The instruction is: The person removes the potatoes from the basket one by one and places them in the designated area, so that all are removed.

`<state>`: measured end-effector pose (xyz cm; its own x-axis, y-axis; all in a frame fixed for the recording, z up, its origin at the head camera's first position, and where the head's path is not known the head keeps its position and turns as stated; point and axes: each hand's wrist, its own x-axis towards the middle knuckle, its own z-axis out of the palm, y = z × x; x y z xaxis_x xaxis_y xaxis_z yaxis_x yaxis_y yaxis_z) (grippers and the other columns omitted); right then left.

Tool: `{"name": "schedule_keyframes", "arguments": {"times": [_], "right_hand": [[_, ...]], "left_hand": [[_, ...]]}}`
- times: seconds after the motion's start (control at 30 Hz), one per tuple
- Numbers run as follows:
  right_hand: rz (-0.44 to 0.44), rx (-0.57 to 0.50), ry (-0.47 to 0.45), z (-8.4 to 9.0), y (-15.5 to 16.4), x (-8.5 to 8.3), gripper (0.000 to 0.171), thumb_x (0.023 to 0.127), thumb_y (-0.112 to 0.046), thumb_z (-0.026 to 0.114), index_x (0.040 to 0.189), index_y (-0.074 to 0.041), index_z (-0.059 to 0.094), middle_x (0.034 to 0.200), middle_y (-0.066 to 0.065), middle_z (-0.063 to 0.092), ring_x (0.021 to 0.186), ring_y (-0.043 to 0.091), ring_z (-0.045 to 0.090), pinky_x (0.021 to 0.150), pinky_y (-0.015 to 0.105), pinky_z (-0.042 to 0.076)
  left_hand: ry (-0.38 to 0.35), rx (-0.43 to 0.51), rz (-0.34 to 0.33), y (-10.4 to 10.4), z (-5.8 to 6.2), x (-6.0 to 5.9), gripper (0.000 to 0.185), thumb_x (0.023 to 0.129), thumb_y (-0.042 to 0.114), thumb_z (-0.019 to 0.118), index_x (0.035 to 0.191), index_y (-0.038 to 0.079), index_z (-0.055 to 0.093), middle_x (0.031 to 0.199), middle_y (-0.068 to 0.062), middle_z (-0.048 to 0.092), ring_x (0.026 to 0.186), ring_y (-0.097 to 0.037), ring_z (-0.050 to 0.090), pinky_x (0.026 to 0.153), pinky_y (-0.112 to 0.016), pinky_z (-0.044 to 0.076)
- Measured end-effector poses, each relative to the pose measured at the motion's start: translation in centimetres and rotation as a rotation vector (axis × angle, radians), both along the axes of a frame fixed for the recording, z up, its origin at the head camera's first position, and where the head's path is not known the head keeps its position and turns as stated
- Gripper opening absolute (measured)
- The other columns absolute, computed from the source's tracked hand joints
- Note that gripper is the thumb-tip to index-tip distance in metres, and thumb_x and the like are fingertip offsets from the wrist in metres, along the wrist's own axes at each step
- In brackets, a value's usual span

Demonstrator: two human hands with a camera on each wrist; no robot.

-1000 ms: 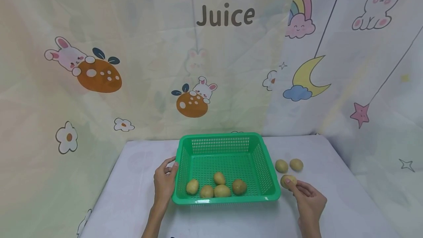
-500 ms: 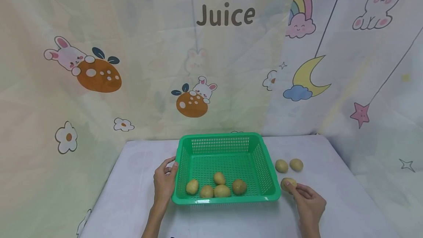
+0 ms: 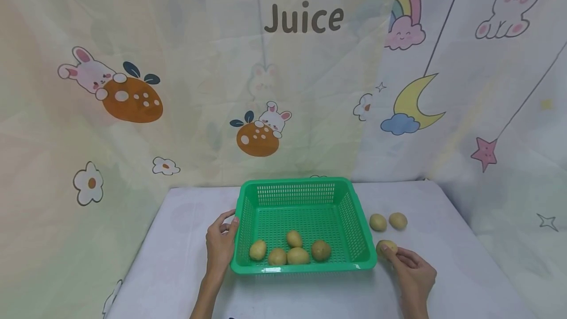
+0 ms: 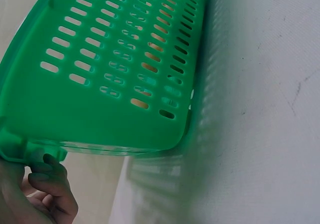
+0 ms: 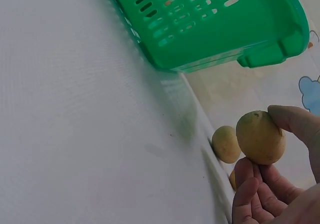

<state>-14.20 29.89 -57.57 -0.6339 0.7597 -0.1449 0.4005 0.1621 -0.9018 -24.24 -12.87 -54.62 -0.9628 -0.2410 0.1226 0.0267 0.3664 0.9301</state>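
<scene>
One small, oval, yellow-brown potato (image 5: 260, 137) sits pinched between the thumb and curled fingertips of the right hand (image 3: 412, 271), just beside the right wall of the green perforated plastic basket (image 3: 354, 230) on the white table (image 3: 177, 270). It appears firm, light and dry-skinned, so a pinch across its short axis should hold it without slipping. The left hand (image 3: 220, 242) grips the basket's left rim, fingers curled around it. Five similar potatoes (image 3: 288, 251) lie in the basket; two more (image 3: 388, 221) rest on the table nearby.
</scene>
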Motion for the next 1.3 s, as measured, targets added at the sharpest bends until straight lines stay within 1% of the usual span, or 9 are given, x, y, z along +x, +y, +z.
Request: {"name": "schedule_keyframes", "arguments": {"times": [0.1, 0.27, 0.5, 0.6, 0.73, 0.87, 1.0, 1.13, 1.3], "right_hand": [[0.001, -0.005, -0.005, 0.0, 0.0, 0.1, 0.055, 0.086, -0.048, 0.093, 0.119, -0.007, 0.075, 0.085, -0.006, 0.084, 0.068, -0.01, 0.063, 0.066, 0.009, 0.048], [0.003, -0.004, -0.01, -0.1, 0.0, 0.1, 0.056, 0.086, -0.049, 0.093, 0.119, -0.008, 0.075, 0.086, -0.006, 0.084, 0.069, -0.01, 0.063, 0.067, 0.009, 0.047], [-0.008, -0.001, 0.001, -0.5, 0.0, 0.1, 0.051, 0.087, -0.044, 0.093, 0.118, -0.008, 0.075, 0.082, -0.012, 0.081, 0.07, -0.01, 0.062, 0.068, 0.007, 0.046], [-0.009, 0.004, 0.0, -0.6, 0.1, 0.1, 0.051, 0.086, -0.044, 0.093, 0.119, -0.009, 0.075, 0.083, -0.013, 0.081, 0.07, -0.011, 0.063, 0.069, 0.007, 0.046], [0.008, 0.011, -0.003, -0.7, 0.2, 0.0, 0.052, 0.087, -0.045, 0.093, 0.12, -0.009, 0.075, 0.086, -0.01, 0.083, 0.07, -0.011, 0.063, 0.068, 0.008, 0.048], [0.018, 0.033, -0.014, -0.8, 0.3, -0.2, 0.053, 0.088, -0.047, 0.092, 0.121, -0.009, 0.075, 0.093, -0.003, 0.085, 0.07, -0.012, 0.062, 0.07, 0.008, 0.047], [0.013, 0.043, -0.014, -1.1, 0.4, -0.6, 0.055, 0.087, -0.048, 0.092, 0.122, -0.01, 0.075, 0.097, -0.001, 0.085, 0.07, -0.014, 0.062, 0.073, 0.007, 0.046], [0.026, 0.052, 0.025, -1.1, 0.5, -0.9, 0.054, 0.087, -0.044, 0.093, 0.121, -0.007, 0.075, 0.098, 0.005, 0.086, 0.069, -0.013, 0.063, 0.069, 0.005, 0.047], [0.046, 0.047, 0.05, -0.9, 0.6, -1.1, 0.055, 0.085, -0.041, 0.096, 0.12, -0.004, 0.074, 0.095, 0.006, 0.085, 0.067, -0.011, 0.065, 0.067, 0.006, 0.049]], "left_hand": [[0.003, 0.006, 0.002, 0.0, -0.1, -0.1, 0.033, 0.112, 0.023, 0.064, 0.141, 0.011, 0.071, 0.079, -0.012, 0.074, 0.061, -0.014, 0.07, 0.061, -0.024, 0.054], [-0.001, 0.018, -0.004, 0.0, -0.2, -0.1, 0.033, 0.112, 0.024, 0.064, 0.14, 0.009, 0.072, 0.083, -0.014, 0.077, 0.064, -0.015, 0.074, 0.062, -0.025, 0.056], [-0.009, -0.005, -0.004, 0.1, 0.1, -0.1, 0.032, 0.112, 0.023, 0.064, 0.139, 0.007, 0.072, 0.082, -0.013, 0.077, 0.064, -0.015, 0.073, 0.061, -0.024, 0.054], [-0.005, -0.011, -0.007, 0.2, 0.3, -0.1, 0.033, 0.112, 0.022, 0.064, 0.14, 0.006, 0.071, 0.082, -0.012, 0.076, 0.064, -0.015, 0.073, 0.06, -0.024, 0.054], [-0.011, -0.008, -0.009, 0.2, 0.6, 0.0, 0.034, 0.112, 0.022, 0.064, 0.141, 0.005, 0.071, 0.083, -0.014, 0.077, 0.065, -0.015, 0.075, 0.06, -0.024, 0.056], [-0.018, -0.004, -0.01, 0.3, 0.7, 0.1, 0.035, 0.112, 0.022, 0.063, 0.141, 0.005, 0.07, 0.085, -0.015, 0.077, 0.066, -0.016, 0.075, 0.061, -0.024, 0.056], [-0.017, -0.007, -0.006, 0.3, 0.7, 0.1, 0.034, 0.112, 0.022, 0.064, 0.141, 0.004, 0.07, 0.085, -0.016, 0.078, 0.065, -0.016, 0.075, 0.061, -0.024, 0.056], [-0.017, -0.012, 0.0, 0.2, 0.5, 0.1, 0.034, 0.111, 0.022, 0.064, 0.14, 0.005, 0.071, 0.085, -0.015, 0.079, 0.066, -0.016, 0.076, 0.061, -0.024, 0.055], [-0.023, -0.012, 0.0, 0.1, 0.4, -0.1, 0.035, 0.112, 0.022, 0.064, 0.141, 0.005, 0.07, 0.084, -0.015, 0.078, 0.066, -0.016, 0.076, 0.061, -0.023, 0.056]]}}
